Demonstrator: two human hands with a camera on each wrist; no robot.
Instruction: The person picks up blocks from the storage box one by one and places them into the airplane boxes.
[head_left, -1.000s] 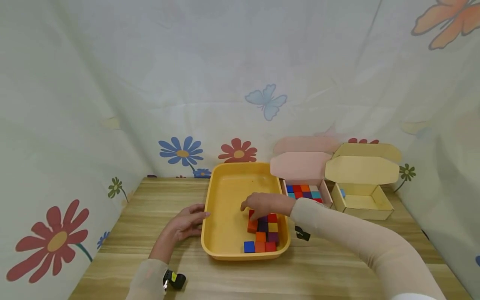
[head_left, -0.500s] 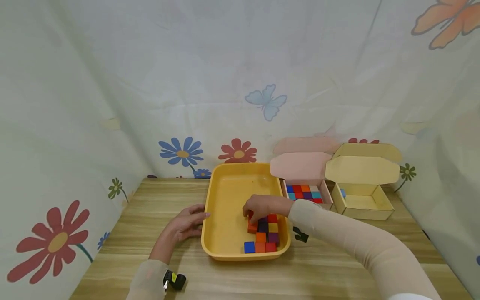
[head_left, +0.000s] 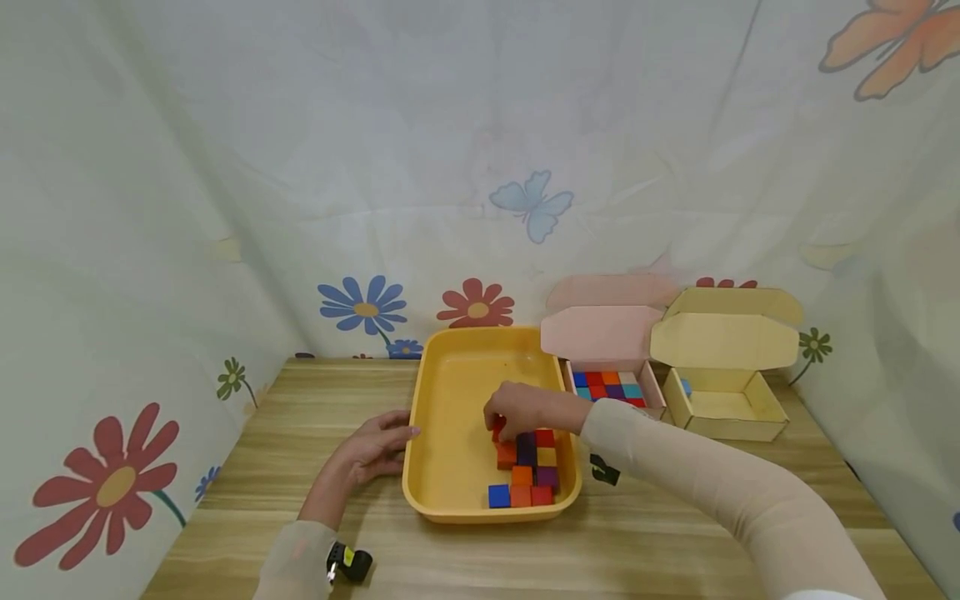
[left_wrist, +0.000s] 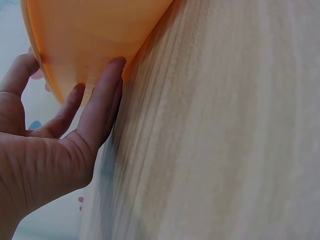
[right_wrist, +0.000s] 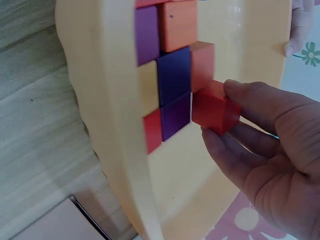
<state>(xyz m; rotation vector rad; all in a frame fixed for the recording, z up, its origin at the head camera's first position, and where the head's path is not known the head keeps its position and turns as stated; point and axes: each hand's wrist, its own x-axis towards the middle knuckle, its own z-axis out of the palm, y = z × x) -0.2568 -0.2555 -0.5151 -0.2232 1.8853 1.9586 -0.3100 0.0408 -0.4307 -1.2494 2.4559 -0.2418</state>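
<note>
My right hand (head_left: 525, 408) is over the yellow tray (head_left: 457, 383), pinching a red cube (right_wrist: 215, 107) between thumb and fingers. That cube sits tilted beside an orange-red cube (right_wrist: 202, 65) in the right wrist view. Several other cubes, among them a dark purple one (right_wrist: 175, 116) and a blue one (head_left: 498, 497), lie grouped along the tray's right side and front. At the tray's left edge is my left hand (head_left: 371, 447). Its fingertips touch the outer wall from below the rim, and its fingers are extended in the left wrist view.
A pink box (head_left: 654, 388) with its lid up stands right of the tray and holds rows of coloured cubes. Beside it is an open cream box (head_left: 738, 427) with a light blue piece (head_left: 686, 386) inside. A flower-printed cloth (head_left: 420, 167) hangs behind the wooden table (head_left: 360, 383).
My right hand's fingers have gone from spread above the cubes to pinching the red cube, which is now raised and shifted slightly from its neighbour. The left hand and tray have stayed put.
</note>
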